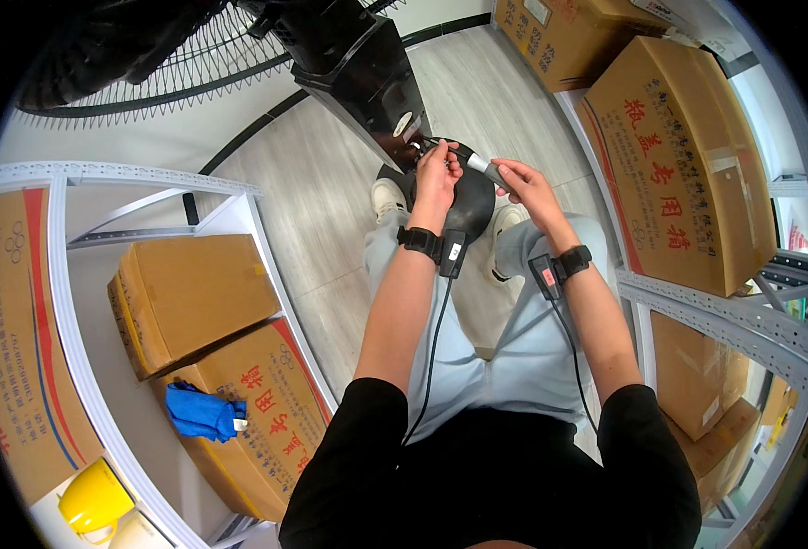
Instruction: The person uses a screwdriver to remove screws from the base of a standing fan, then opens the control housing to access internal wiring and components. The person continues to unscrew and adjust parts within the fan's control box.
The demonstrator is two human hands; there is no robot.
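In front of me stands a large black floor fan with a wire guard [175, 87], a boxy black housing [367, 82] and a rounded dark base [471, 206]. At the lower end of the housing, my left hand [438, 180] is closed with its fingers pinched by a small opening; what lies inside the pinch is hidden. My right hand [534, 190] grips the grey handle of a slim tool [474, 163] with a silver band and a dark shaft. The shaft slants up and left to my left fingertips; its tip cannot be made out.
White metal shelving [248, 210] flanks me on the left, holding cardboard cartons [193, 293], a blue cloth [201, 412] and a yellow mug [95, 499]. More cartons [678, 165] fill the right shelves. Black cables [433, 357] hang from both wrist straps.
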